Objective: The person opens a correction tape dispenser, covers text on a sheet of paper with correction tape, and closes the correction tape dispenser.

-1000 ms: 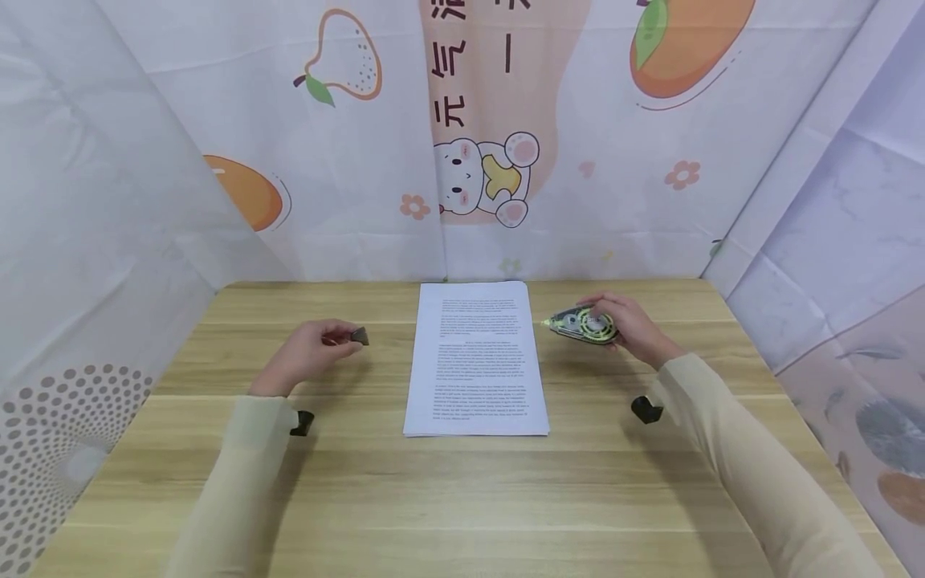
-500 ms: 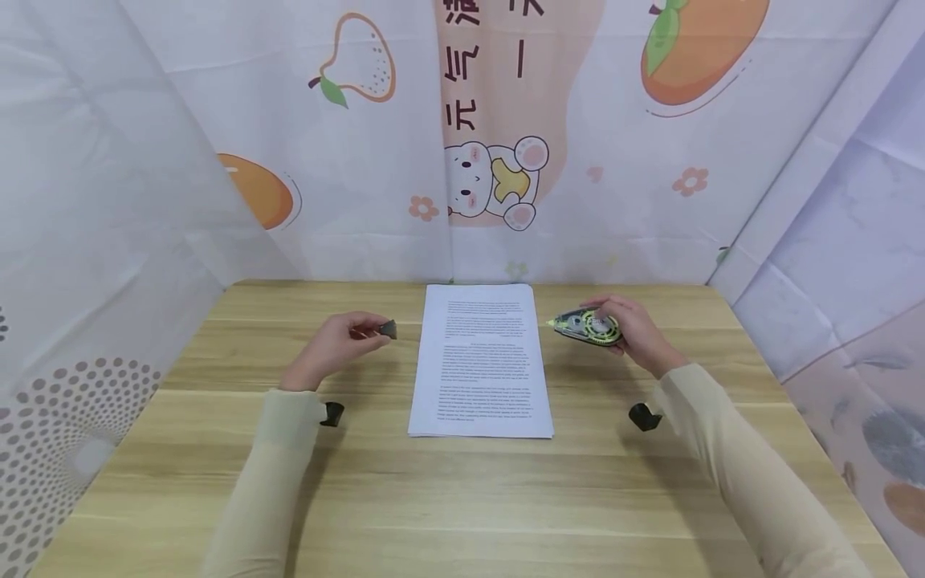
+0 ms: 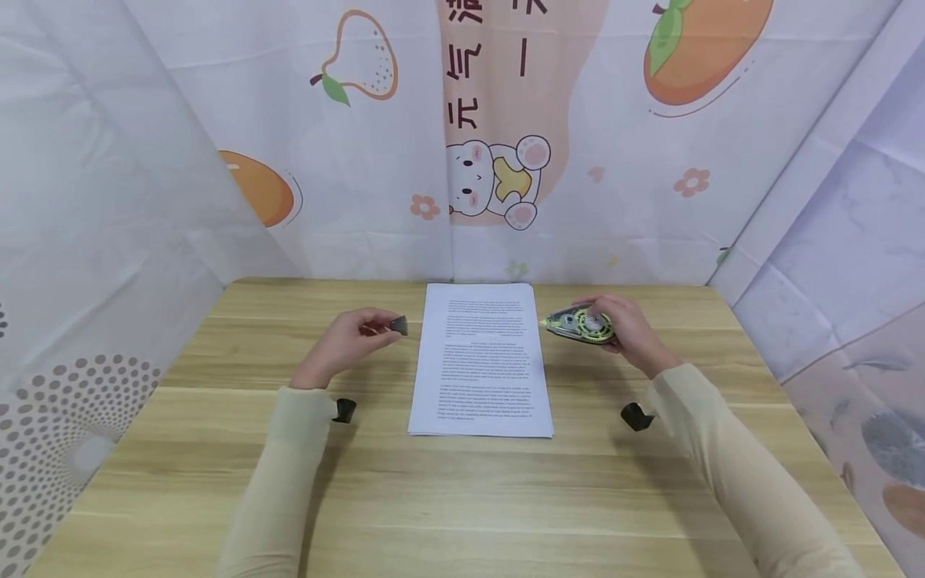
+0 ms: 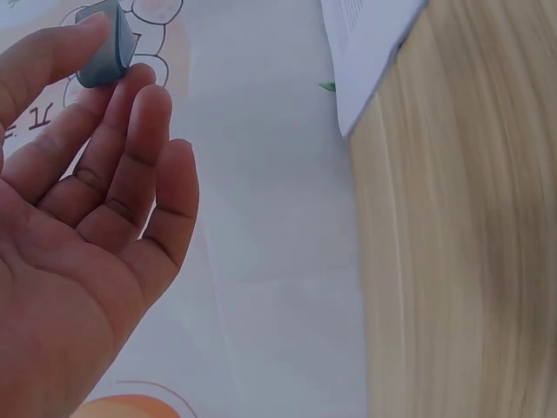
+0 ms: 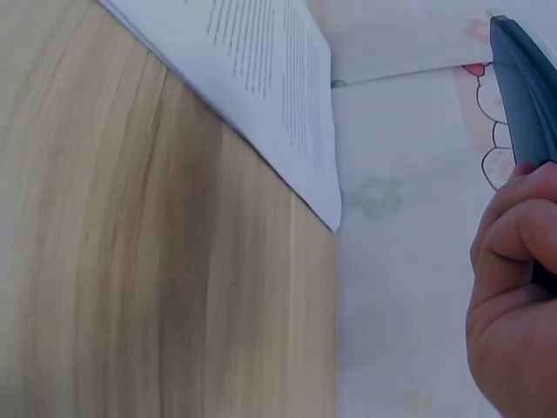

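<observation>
OK, teardrop corr. tape point(image 3: 578, 324), grey/yel.-grn

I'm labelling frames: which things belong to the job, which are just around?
Job, apparently:
teardrop-shaped grey-and-lime tape dispenser (right hand)
small grey wedge-shaped cap (left hand)
white printed paper stack, likely

Surroundings:
pale wood-grain table
white fruit-patterned curtain

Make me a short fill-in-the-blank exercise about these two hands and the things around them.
1. The right hand holds a tape dispenser whose tip points to the person's ____.
2. The left hand pinches a small dark piece, and the paper stack lies ____ the two hands.
3. The table has a surface that looks like ____.

Missing words: left; between; wood.
</observation>
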Tool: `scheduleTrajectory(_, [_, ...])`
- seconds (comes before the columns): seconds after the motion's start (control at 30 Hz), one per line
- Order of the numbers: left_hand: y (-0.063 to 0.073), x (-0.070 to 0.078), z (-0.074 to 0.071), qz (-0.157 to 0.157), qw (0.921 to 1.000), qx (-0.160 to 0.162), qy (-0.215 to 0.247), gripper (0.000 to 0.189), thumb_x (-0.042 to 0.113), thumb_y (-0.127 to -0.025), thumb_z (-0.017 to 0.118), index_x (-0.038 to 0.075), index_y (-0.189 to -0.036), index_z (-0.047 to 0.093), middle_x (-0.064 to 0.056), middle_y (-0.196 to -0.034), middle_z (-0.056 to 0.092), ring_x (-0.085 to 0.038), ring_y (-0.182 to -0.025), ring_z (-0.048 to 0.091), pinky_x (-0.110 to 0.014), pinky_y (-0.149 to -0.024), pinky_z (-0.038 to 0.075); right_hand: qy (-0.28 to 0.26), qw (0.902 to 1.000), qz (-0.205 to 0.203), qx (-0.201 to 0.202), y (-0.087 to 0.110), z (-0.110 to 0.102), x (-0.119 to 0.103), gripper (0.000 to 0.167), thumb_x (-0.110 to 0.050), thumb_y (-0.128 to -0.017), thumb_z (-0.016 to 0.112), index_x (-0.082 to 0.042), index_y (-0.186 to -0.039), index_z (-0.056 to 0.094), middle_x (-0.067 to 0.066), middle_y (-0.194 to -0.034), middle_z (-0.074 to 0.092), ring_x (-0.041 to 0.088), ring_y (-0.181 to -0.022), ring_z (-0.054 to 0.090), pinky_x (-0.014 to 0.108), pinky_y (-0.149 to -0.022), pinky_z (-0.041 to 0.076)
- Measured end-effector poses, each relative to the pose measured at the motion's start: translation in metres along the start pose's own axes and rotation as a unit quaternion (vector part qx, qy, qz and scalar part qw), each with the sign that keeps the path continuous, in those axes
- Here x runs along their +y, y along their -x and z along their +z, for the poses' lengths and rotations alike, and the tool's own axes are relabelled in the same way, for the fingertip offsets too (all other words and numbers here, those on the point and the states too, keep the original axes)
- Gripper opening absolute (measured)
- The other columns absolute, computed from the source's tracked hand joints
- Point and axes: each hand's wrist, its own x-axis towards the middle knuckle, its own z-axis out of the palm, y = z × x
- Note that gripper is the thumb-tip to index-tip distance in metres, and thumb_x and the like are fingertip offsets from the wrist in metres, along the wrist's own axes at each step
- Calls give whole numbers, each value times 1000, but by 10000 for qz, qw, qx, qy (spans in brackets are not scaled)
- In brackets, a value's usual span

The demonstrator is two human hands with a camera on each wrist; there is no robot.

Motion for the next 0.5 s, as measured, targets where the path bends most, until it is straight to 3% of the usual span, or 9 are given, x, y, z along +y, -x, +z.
scheduleTrajectory(0.23, [-5, 7, 9, 79, 9999, -32, 124, 32, 28, -84, 69, 11, -111, 67, -5, -102, 67, -18, -90, 59, -32, -83, 48, 13, 9997, 258, 32, 2, 8, -9, 40, -18, -90, 43, -5, -126, 53, -4, -92, 59, 5, -59, 52, 20, -43, 37])
scheduleTrajectory(0.5, [-8, 13, 18, 173, 9997, -82, 170, 32, 28, -83, 70, 11, -110, 67, -5, -101, 67, -18, -89, 58, -31, -80, 47, 57, 9996, 271, 15, 0, 14, -11, 37, -19, -89, 44, -8, -123, 56, 0, -99, 59, 5, -63, 54, 19, -46, 40])
